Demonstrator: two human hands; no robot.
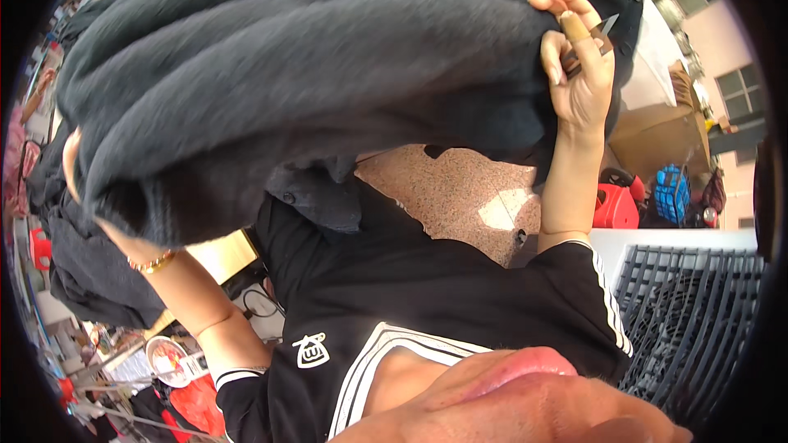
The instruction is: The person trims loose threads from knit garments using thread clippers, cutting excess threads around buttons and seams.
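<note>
A dark grey knit cardigan (328, 74) is spread across the upper view between my two hands. It has ribbing along the top and dark buttons on its front edge. My left hand (72, 166) holds up the cardigan's left end; cloth covers most of its fingers, and a beaded bracelet (152, 262) circles the wrist. At the cardigan's right side, my right hand (581, 61) is closed around small thread snips (607, 26), their pointed metal tip sticking out past the fingers. A tan cover wraps one of that hand's fingers, and the hand rests against the cloth.
More dark garments (94, 267) are piled on the left, above a round tub (168, 361) and red cloth (197, 404). To the right are a cardboard box (657, 131), a red container (614, 207), a blue bag (671, 194) and a dark slatted rack (685, 320). Another person's pink sleeve (18, 152) shows far left.
</note>
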